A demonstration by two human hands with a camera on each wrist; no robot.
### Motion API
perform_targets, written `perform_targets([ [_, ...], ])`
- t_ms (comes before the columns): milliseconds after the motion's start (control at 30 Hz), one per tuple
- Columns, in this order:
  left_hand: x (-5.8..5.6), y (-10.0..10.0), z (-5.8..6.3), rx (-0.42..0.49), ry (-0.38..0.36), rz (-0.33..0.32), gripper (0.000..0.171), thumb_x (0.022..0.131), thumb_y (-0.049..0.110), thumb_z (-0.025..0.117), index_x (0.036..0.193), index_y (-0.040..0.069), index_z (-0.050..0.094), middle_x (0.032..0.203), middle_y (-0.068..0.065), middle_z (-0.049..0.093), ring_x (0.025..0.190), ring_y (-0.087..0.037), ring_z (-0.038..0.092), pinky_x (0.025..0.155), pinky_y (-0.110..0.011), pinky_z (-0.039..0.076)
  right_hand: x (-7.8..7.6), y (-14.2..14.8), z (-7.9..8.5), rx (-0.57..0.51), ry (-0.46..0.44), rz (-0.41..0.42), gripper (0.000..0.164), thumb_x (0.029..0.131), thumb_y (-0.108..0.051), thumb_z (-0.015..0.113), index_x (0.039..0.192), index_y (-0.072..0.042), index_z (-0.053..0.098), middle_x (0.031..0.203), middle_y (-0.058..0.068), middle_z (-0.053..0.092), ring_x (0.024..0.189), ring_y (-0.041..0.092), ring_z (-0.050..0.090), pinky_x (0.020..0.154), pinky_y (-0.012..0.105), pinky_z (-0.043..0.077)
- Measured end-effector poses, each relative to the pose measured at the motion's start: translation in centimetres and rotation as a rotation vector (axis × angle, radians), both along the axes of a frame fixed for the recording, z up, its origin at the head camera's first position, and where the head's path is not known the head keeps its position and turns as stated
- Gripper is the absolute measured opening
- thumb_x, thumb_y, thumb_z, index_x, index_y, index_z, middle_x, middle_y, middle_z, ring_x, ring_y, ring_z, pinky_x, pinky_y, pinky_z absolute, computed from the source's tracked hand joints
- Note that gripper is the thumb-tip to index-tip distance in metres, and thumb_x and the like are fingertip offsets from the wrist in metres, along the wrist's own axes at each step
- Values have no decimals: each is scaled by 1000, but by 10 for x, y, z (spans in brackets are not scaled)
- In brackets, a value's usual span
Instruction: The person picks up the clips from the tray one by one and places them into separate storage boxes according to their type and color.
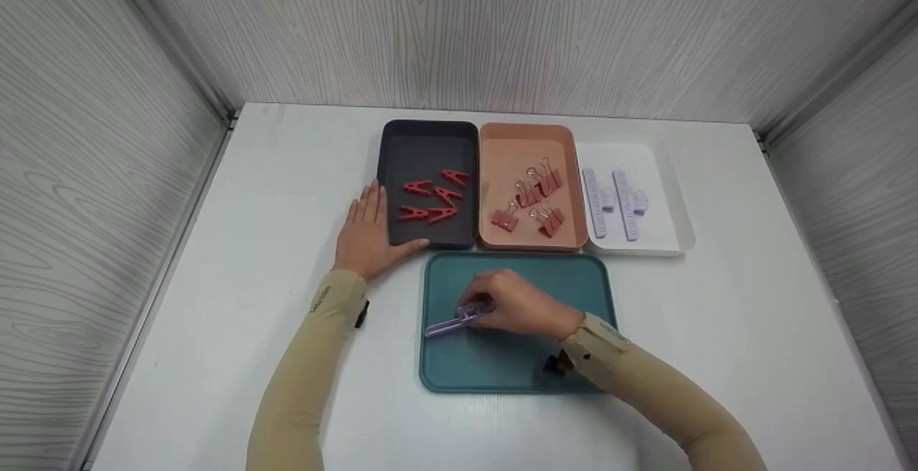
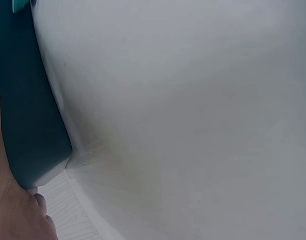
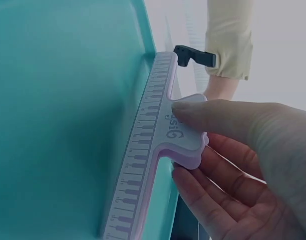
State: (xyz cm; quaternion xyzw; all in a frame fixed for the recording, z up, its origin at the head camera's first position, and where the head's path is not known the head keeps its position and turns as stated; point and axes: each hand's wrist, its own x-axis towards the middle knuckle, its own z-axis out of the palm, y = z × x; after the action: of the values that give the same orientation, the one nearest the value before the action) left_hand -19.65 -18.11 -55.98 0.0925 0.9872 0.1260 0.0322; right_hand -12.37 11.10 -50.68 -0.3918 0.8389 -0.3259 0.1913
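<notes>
My right hand (image 1: 513, 302) pinches a lilac page clip (image 3: 148, 135) by its handle, thumb on one side and fingers on the other. Printed piano keys run along the clip's long bar. It is over the left part of a teal tray (image 1: 516, 378); whether it touches the tray I cannot tell. My left hand (image 1: 369, 238) lies with straight fingers along the left side of a dark tray (image 1: 427, 145), its thumb by the near edge. Several red clothespins (image 1: 446, 195) lie inside that tray.
An orange tray (image 1: 527, 138) with several pinkish-red binder clips (image 1: 529, 195) stands beside the dark one. Right of it, a white tray (image 1: 663, 206) holds two lilac page clips (image 1: 625, 206). All stand on a white table (image 1: 739, 299) enclosed by grey wood-grain panels (image 1: 502, 34).
</notes>
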Motion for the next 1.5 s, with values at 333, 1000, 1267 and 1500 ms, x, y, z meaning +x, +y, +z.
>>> perform_targets([
  [333, -1, 0, -2, 2, 10, -2, 129, 82, 91, 42, 160, -4, 1, 168, -19, -2, 154, -28, -5, 122, -37, -7, -4, 12, 6, -56, -7, -64, 21, 88, -11, 82, 109, -11, 79, 99, -2, 69, 90, 16, 65, 82, 39, 58],
  [1000, -1, 0, -3, 32, 27, -2, 131, 80, 92, 42, 160, -3, 3, 168, -19, -1, 155, -28, -4, 122, -37, -7, -13, 29, 16, -95, 28, -190, 21, 86, -16, 85, 106, -12, 80, 96, -2, 68, 88, 18, 64, 81, 45, 58],
  [1267, -1, 0, -3, 32, 22, 2, 130, 80, 91, 44, 160, -3, 3, 168, -18, -1, 155, -27, -4, 123, -37, -6, -16, 38, 18, -80, 15, -271, 20, 87, -21, 84, 106, -17, 80, 96, -7, 67, 86, 14, 63, 83, 33, 58],
  [1500, -2, -1, -7, 26, 32, -2, 130, 80, 92, 42, 160, -3, 3, 168, -19, 0, 155, -28, -3, 123, -38, -6, -16, 47, 14, -100, 17, -308, 19, 86, -24, 85, 104, -18, 81, 94, -7, 66, 82, 13, 64, 77, 31, 58],
])
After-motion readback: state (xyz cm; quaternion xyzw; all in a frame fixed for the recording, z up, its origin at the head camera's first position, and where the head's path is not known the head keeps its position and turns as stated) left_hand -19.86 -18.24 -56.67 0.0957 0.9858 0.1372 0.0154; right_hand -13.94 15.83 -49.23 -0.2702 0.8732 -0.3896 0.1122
